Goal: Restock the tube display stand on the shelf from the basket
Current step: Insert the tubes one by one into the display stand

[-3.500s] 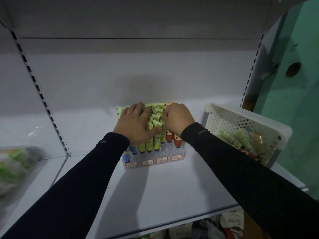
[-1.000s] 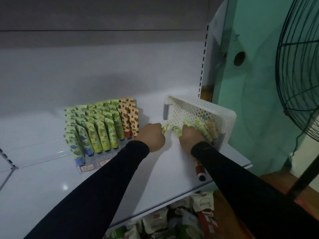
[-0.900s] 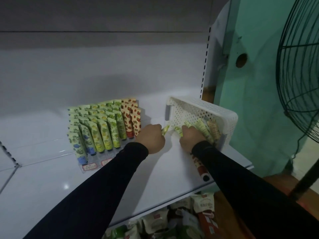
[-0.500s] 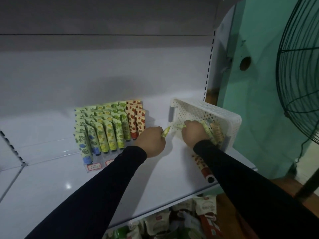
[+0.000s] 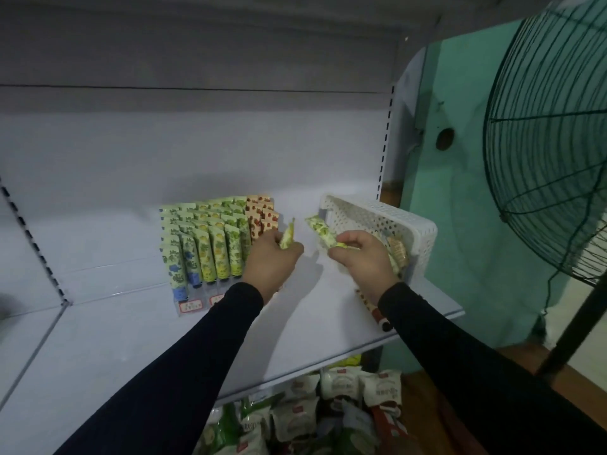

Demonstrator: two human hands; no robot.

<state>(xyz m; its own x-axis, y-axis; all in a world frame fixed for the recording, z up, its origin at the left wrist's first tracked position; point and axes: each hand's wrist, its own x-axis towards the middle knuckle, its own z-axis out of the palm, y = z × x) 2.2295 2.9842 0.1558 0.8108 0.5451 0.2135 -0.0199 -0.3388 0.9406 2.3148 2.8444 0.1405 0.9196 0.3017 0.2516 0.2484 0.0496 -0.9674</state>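
- Two tubes in hand, one each: left hand (image 5: 270,262) has its fingers curled round a yellow-green tube (image 5: 287,237); right hand (image 5: 363,257) pinches a green tube (image 5: 321,230) by its lower end.
- Key relation: display stand (image 5: 216,249) sits on the shelf (image 5: 138,349) just left of the left hand, partly behind it; basket (image 5: 391,221) is right, behind the right hand. So left hand is nearer the stand, right hand nearer the supply.
- Axes: both held tubes stand roughly upright. Left one has its crimped end up; right one leans up-left. Stocked tubes stand cap down w/ crimp up, leaning back, so held tubes already run approx the stand's way. Probably little turning needed before slotting in.
- Stand count: approx 6 columns, mostly green/yellow, blue-capped at left, red-patterned at right. Exact no. per column can't be told, rows overlap.
- One loose red-patterned tube (image 5: 372,307) lies flat on the shelf near the front edge, under the right wrist, long axis front-to-back.
- Basket: a few tubes left, at least 2 visible; rest hidden by the hand.
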